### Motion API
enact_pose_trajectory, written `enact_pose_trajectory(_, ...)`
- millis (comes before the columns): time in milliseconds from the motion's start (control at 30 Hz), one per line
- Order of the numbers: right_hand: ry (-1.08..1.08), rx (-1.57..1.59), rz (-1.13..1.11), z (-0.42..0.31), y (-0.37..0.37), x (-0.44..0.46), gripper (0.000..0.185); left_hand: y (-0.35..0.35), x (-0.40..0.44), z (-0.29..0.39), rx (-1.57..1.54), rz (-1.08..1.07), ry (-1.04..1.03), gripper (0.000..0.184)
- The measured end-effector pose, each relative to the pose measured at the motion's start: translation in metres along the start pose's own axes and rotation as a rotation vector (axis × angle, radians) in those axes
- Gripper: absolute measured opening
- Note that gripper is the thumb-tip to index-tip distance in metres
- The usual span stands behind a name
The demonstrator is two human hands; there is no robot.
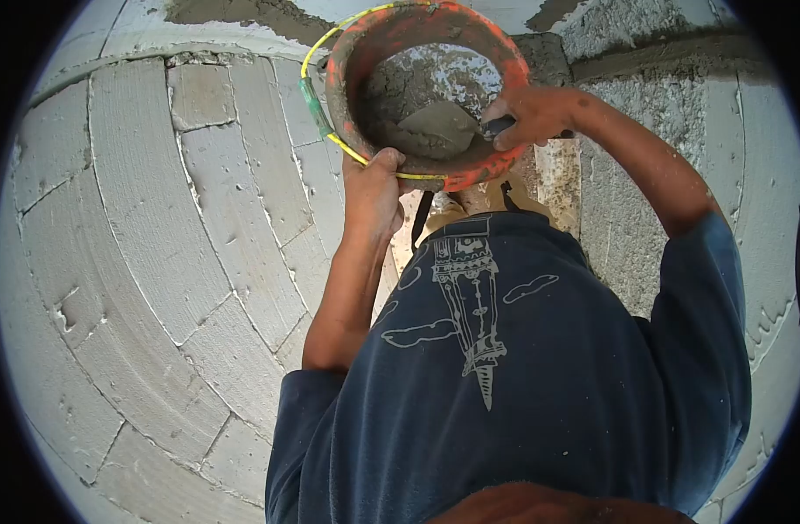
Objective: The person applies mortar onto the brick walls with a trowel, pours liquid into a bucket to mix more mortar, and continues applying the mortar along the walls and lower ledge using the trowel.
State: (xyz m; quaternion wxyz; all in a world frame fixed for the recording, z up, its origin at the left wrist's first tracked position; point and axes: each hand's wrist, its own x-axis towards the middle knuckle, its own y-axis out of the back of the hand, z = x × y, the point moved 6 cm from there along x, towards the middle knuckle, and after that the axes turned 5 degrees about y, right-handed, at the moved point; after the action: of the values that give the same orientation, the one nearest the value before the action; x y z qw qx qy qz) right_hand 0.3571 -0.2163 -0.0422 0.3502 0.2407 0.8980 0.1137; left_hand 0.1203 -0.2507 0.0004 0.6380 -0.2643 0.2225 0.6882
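Note:
An orange bucket (515, 61), its rim smeared with grey mortar, is held in front of my body. My left hand (374, 188) grips the bucket's near left rim, with the thumb over the edge. Inside the bucket my right hand (533, 118) is closed round the dark handle of a trowel (439, 127). The trowel's blade is coated with wet mortar (387, 92) and lies low in the bucket. A yellow cord handle (307, 70) with green tape loops out along the bucket's left side.
A wall of pale blocks (138, 218) with mortar joints curves along the left. Rough, mortar-streaked blockwork (636, 175) stands at the right. Below the bucket, parts of my legs and a light, stained board (557, 183) show.

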Motion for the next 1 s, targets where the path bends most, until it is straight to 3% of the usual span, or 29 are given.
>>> enact_pose_trajectory(33, -0.067, 0.123, -0.106, -0.001, -0.002, -0.003, 0.037, 0.004, 0.003, -0.003, 0.013, -0.003, 0.024, 0.049)
enact_pose_trajectory(133, 0.053, 0.41, -0.163, 0.009, -0.006, -0.018, 0.029, 0.007, 0.004, -0.01, -0.031, -0.005, 0.065, 0.054)
enact_pose_trajectory(233, 0.035, 0.28, -0.16, 0.004, -0.002, -0.04, 0.024, 0.025, 0.0, -0.028, -0.09, 0.039, 0.094, 0.058)
enact_pose_trajectory(267, 0.108, 0.25, -0.106, 0.016, -0.014, -0.027, 0.022, 0.032, 0.001, -0.037, -0.111, 0.07, 0.108, 0.055)
enact_pose_trajectory(333, 0.15, 0.553, 0.055, 0.0, -0.029, -0.021, 0.032, 0.059, -0.002, -0.066, -0.212, 0.011, 0.176, 0.027)
enact_pose_trajectory(433, 0.412, 0.93, 0.268, -0.016, -0.03, -0.01, 0.042, 0.091, 0.01, -0.092, -0.236, 0.075, 0.229, 0.045)
enact_pose_trajectory(467, 0.356, 1.026, 0.337, -0.035, -0.007, -0.026, 0.041, 0.101, 0.01, -0.097, -0.229, 0.132, 0.277, 0.051)
enact_pose_trajectory(500, 0.46, 1.089, 0.479, -0.053, 0.025, -0.055, 0.042, 0.124, 0.029, -0.12, -0.361, 0.203, 0.257, 0.041)
enact_pose_trajectory(533, 0.572, 1.162, 0.594, -0.073, 0.048, -0.087, 0.044, 0.133, 0.028, -0.125, -0.349, 0.198, 0.365, 0.031)
enact_pose_trajectory(633, 0.849, 0.769, 1.18, -0.142, 0.124, -0.229, 0.051, 0.119, 0.043, -0.11, -0.346, 0.142, 0.321, 0.035)
enact_pose_trajectory(767, 1.121, -0.06, 1.985, -0.228, 0.142, -0.421, 0.048, 0.097, 0.061, -0.086, -0.348, 0.074, 0.236, 0.039)
enact_pose_trajectory(867, 0.926, -0.79, 2.694, -0.245, 0.134, -0.531, 0.042, 0.095, 0.064, -0.078, -0.347, 0.06, 0.209, 0.043)
enact_pose_trajectory(900, 1.07, -0.901, 2.876, -0.257, 0.129, -0.555, 0.038, 0.095, 0.065, -0.078, -0.344, 0.057, 0.197, 0.044)
enact_pose_trajectory(933, 1.198, -1.16, 2.99, -0.253, 0.128, -0.576, 0.049, 0.094, 0.067, -0.077, -0.342, 0.051, 0.193, 0.045)
enact_pose_trajectory(1000, 0.626, -1.506, 3.339, -0.218, 0.132, -0.613, 0.042, 0.095, 0.069, -0.074, -0.344, 0.043, 0.188, 0.047)
